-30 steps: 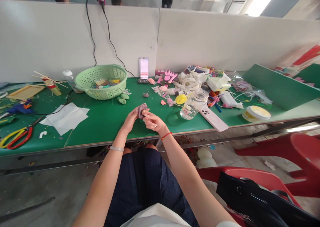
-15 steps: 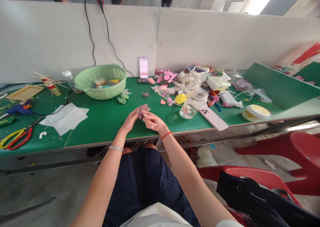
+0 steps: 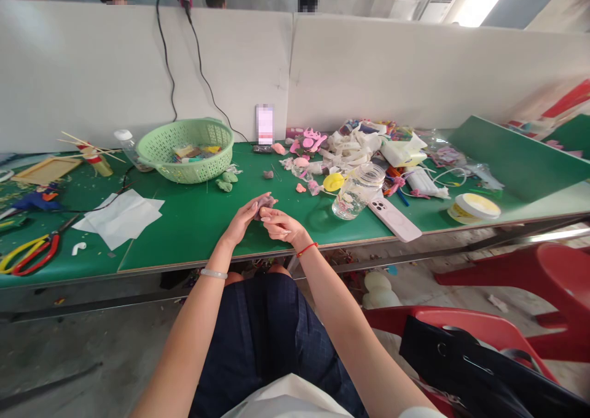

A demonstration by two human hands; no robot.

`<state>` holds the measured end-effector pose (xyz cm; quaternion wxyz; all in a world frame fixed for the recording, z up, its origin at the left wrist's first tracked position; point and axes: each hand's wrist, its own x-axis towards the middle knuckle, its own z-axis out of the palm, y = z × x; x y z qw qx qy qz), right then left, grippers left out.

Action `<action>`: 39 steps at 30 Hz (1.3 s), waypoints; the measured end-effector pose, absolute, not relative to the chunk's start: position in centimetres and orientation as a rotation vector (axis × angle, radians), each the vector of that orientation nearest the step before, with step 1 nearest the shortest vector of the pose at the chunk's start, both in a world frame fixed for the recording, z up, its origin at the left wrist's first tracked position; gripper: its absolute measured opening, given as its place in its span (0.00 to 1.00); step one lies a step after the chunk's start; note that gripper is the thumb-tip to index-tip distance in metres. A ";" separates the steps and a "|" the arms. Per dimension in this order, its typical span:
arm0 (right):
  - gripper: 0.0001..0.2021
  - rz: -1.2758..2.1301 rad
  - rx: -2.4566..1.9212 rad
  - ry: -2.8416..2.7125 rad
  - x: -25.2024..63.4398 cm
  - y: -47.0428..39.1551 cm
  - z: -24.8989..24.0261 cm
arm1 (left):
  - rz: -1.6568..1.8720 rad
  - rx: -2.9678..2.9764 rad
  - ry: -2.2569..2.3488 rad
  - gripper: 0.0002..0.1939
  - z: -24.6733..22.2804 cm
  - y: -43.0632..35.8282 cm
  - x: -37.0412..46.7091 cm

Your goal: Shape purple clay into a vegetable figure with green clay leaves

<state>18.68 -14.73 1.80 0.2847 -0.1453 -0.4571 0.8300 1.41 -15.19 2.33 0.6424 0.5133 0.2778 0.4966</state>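
A small lump of greyish-purple clay (image 3: 264, 203) is held between my two hands, just above the table's front part. My left hand (image 3: 243, 220), with a pale bangle at the wrist, is closed on the lump from the left. From the right, the fingertips of my right hand (image 3: 282, 226) pinch at the same lump; a red string circles that wrist. Fingers hide part of the clay. Beyond the hands, a smaller purple-grey piece (image 3: 268, 174) lies on the green tabletop (image 3: 184, 221).
Left: a green basket (image 3: 193, 171), white papers (image 3: 120, 216), an earbud (image 3: 78, 248) and red-yellow pliers (image 3: 34, 252). Right: a clear jar (image 3: 353, 200), a pink phone (image 3: 395, 219), a lidded tub (image 3: 473, 209) and heaped wrappers (image 3: 353, 147). A lit phone (image 3: 265, 125) leans on the partition.
My right fingers have shifted slightly on the clay, and its visible part looks lower and flatter between them. The things on the table have stayed put.
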 end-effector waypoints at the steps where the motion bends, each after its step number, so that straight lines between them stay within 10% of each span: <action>1: 0.17 2.218 -0.407 -1.223 18.7 -14.7 1.8 | 1.127 1.175 0.630 0.31 2.4 -15.2 1.4; 39: 0.17 2.172 -0.448 -1.261 18.1 -14.9 2.3 | 1.133 1.137 0.602 0.33 2.0 -15.1 1.6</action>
